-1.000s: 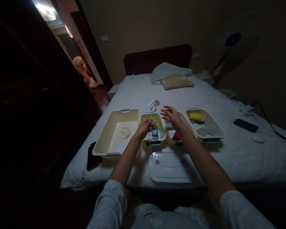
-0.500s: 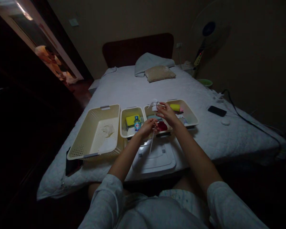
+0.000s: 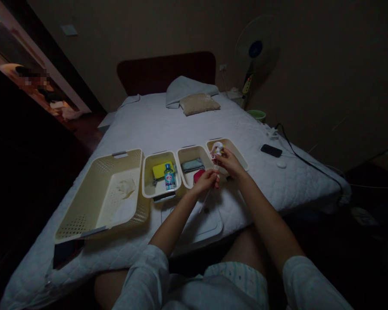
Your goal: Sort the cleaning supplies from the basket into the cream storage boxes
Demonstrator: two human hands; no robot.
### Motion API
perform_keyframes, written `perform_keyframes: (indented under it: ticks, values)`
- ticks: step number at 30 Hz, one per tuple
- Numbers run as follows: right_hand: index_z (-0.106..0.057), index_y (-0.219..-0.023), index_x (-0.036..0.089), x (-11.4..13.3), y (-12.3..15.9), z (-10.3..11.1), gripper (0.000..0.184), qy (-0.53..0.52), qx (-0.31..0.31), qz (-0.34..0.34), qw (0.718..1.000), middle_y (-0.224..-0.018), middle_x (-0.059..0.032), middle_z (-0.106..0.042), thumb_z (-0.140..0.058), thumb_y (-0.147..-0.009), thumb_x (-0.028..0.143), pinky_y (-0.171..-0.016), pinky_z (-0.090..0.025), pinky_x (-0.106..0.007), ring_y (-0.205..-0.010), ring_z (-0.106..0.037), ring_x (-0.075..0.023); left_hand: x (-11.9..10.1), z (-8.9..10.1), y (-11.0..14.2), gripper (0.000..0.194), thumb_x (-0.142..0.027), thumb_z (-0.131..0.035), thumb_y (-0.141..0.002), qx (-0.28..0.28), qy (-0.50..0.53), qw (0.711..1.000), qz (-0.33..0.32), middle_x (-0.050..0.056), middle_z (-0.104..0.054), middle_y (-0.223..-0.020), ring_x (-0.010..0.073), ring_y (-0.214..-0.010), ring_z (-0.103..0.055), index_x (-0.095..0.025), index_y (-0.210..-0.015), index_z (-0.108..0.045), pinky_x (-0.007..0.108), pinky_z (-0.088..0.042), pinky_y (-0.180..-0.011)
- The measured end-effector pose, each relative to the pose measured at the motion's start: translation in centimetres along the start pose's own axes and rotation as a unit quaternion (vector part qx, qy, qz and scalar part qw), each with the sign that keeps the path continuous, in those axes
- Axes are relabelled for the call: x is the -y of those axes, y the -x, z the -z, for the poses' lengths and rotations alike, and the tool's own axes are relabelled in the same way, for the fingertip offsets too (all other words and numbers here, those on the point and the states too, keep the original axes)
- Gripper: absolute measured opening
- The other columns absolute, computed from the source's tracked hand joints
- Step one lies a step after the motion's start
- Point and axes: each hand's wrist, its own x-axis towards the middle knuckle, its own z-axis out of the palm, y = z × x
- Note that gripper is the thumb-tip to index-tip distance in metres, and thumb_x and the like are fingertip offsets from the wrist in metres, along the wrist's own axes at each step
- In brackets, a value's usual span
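Observation:
My right hand [image 3: 230, 163] has its fingers closed around a white looped thing [image 3: 217, 147], held up in front of the rightmost small bin [image 3: 244, 161]. Just below it, my left hand [image 3: 207, 181] pinches a thin white strand [image 3: 205, 200], which hangs under the fingers and looks like part of the same thing. Whether it is a cable or a tube I cannot tell. Behind my left hand, a small cream bin [image 3: 184, 151] holds a folded grey-green cloth [image 3: 193, 165] and a red item [image 3: 198, 175].
To the left, another bin [image 3: 145, 172] holds a blue bottle [image 3: 170, 177] and a yellow item [image 3: 160, 171]. A large cream basket [image 3: 84, 185] stands beside it. A white lid [image 3: 194, 226] lies in front. A phone [image 3: 271, 150] rests at right. Someone [image 3: 35, 82] is beyond the doorway.
My view has turned right, shifting the bed and bins leftward in the picture. Both hands, with the white thing, are now farther right over the bins. The person in the doorway has changed posture.

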Motion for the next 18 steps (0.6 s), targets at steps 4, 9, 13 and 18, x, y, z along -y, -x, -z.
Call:
perform_keyframes:
  ticks: [4,9,13,18]
  values:
    - [-0.054,-0.093,0.022,0.5,-0.3,2.2,0.034,-0.001,-0.041,0.032,0.999,-0.083,0.0017,-0.060,-0.065,-0.063,0.034,-0.071,-0.051,-0.027,-0.071,-0.059,-0.0101,1.4,0.4,-0.2,0.026,-0.028,-0.051,-0.079,-0.005,-0.051,0.999,0.012,-0.002,-0.055,-0.070,0.0030,-0.042,-0.044,-0.013,-0.100,-0.050,0.018,-0.039,-0.042]
    - [-0.051,-0.094,0.023,0.7,-1.4,5.6,0.035,-0.017,-0.109,0.040,0.993,-0.082,0.0042,-0.056,-0.065,-0.062,0.030,-0.070,-0.051,-0.026,-0.067,-0.058,-0.0084,2.3,1.2,-0.2,0.023,-0.029,-0.052,-0.078,-0.010,-0.132,0.991,0.035,0.000,-0.058,-0.071,0.0022,-0.041,-0.043,-0.011,-0.093,-0.055,0.016,-0.036,-0.041]
    - [-0.047,-0.092,0.023,0.8,-2.6,8.2,0.035,-0.020,-0.174,0.055,0.983,-0.084,0.0046,-0.054,-0.064,-0.063,0.030,-0.067,-0.051,-0.025,-0.067,-0.059,-0.0079,2.1,1.1,-0.6,0.021,-0.028,-0.051,-0.079,0.003,-0.180,0.982,0.058,0.001,-0.060,-0.072,0.0032,-0.043,-0.046,-0.011,-0.090,-0.057,0.017,-0.037,-0.043]
    - [-0.046,-0.094,0.023,0.9,-4.9,10.1,0.030,0.068,-0.183,0.089,0.977,-0.090,0.0026,-0.053,-0.059,-0.068,0.030,-0.064,-0.050,-0.025,-0.068,-0.060,-0.0081,0.6,0.3,-1.4,0.023,-0.022,-0.050,-0.078,0.009,-0.281,0.959,0.023,0.002,-0.061,-0.071,0.0066,-0.049,-0.051,-0.010,-0.096,-0.058,0.019,-0.041,-0.049]
